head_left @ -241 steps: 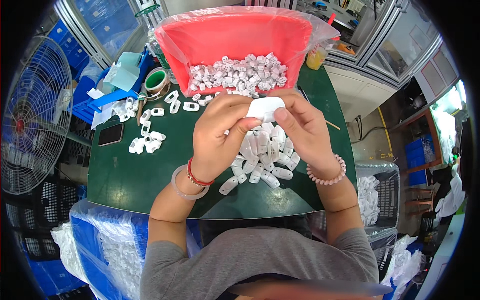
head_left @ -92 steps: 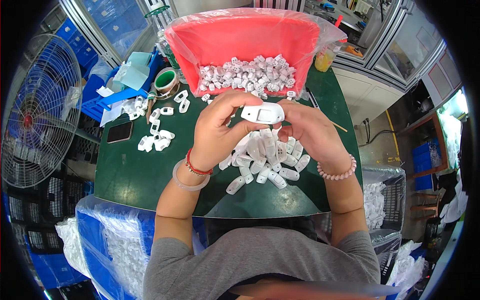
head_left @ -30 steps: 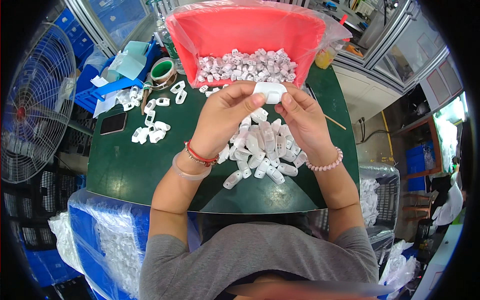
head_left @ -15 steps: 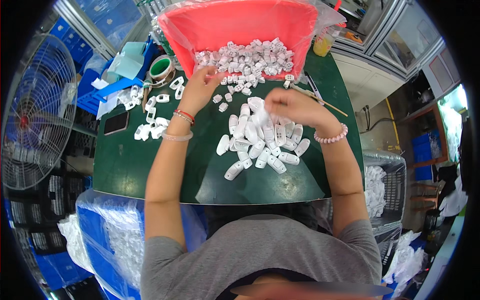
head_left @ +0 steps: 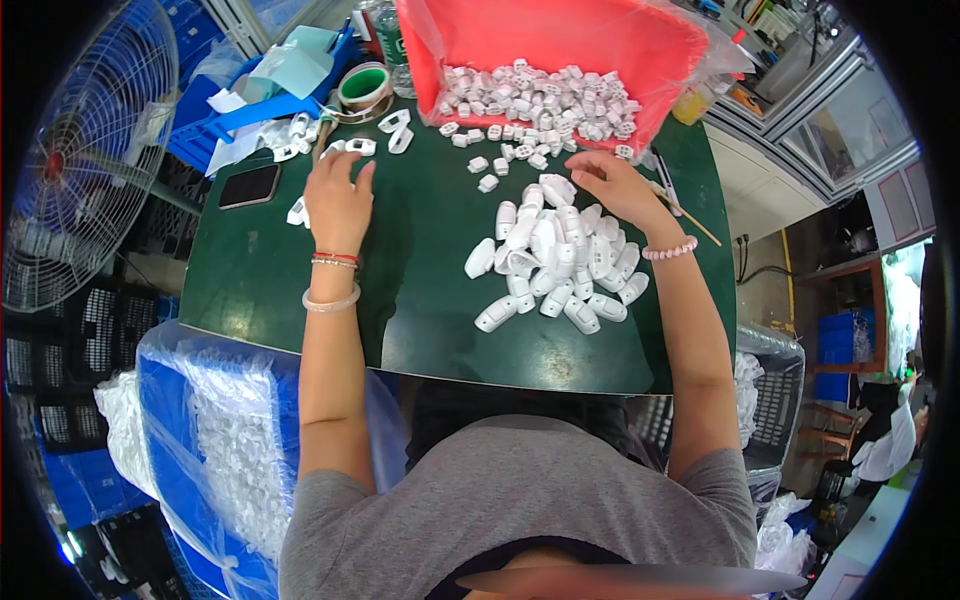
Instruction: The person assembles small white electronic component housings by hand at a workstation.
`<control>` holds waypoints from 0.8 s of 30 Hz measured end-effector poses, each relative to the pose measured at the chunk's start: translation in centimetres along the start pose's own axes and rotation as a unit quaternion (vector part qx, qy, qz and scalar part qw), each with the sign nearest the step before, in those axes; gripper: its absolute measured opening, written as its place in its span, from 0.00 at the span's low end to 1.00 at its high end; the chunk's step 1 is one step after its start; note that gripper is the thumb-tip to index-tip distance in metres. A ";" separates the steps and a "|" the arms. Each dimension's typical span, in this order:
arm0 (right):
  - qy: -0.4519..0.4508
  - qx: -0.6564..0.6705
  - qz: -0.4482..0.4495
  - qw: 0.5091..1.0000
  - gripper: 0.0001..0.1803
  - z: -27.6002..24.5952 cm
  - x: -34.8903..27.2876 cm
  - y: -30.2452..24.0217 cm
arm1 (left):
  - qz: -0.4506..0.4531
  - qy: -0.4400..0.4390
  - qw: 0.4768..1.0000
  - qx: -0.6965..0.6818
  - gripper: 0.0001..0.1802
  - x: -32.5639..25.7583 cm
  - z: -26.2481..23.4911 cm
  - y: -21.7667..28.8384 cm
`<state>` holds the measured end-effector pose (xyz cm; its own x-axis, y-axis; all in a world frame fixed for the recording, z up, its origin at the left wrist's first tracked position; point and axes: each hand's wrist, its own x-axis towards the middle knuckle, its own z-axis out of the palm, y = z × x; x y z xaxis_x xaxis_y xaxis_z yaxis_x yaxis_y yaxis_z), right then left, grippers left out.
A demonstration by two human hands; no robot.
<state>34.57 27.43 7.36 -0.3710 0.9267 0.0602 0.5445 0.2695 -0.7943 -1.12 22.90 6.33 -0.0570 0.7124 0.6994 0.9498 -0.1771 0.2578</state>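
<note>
My left hand (head_left: pixel 338 205) lies over several white frame-like plastic pieces at the table's left side, fingers spread and partly covering them. A few more white frames (head_left: pixel 399 138) sit just beyond it. My right hand (head_left: pixel 615 190) hovers beside the far right of a heap of white oval plastic housings (head_left: pixel 545 245). Its thumb and forefinger are apart, with nothing visible between them. Small white button-like blocks (head_left: pixel 540 100) fill the front of a tilted red bin (head_left: pixel 560 35), and some have spilled onto the green table (head_left: pixel 430 290).
A phone (head_left: pixel 250 186), a roll of tape (head_left: pixel 365 85) and a blue tray (head_left: pixel 215 135) with papers occupy the left side. A pen (head_left: pixel 664 178) and a thin wooden stick (head_left: pixel 697 222) lie at right. A fan (head_left: pixel 85 150) stands left; a plastic-lined blue crate (head_left: pixel 165 420) sits below.
My left hand has gone from the spilled blocks by the bin to the white frames at left. My right hand has moved off the heap's top toward its far right. The whole view has shifted.
</note>
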 end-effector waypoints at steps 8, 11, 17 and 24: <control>-0.011 -0.207 -0.060 0.976 0.11 2.9 5.5 0.1 | -0.129 -0.195 0.957 0.172 0.28 -2.4 0.3 1.6; -0.002 -0.349 -0.010 0.937 0.12 3.7 5.7 -1.6 | -0.097 -0.179 0.975 0.084 0.27 -2.5 0.8 0.9; 0.003 -0.445 0.008 0.895 0.12 3.7 5.4 -1.8 | -0.032 -0.106 0.993 0.033 0.25 -2.6 1.2 0.2; 0.116 -0.108 -0.030 0.987 0.16 1.9 2.1 -5.6 | -0.137 -0.223 0.963 0.066 0.23 -2.7 0.4 -0.8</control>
<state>29.34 27.36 10.82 -0.2396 0.9356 0.2595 0.6832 0.3523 -0.6396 -1.62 21.37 3.97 -0.2006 0.9462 0.2539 0.9505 0.1252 0.2845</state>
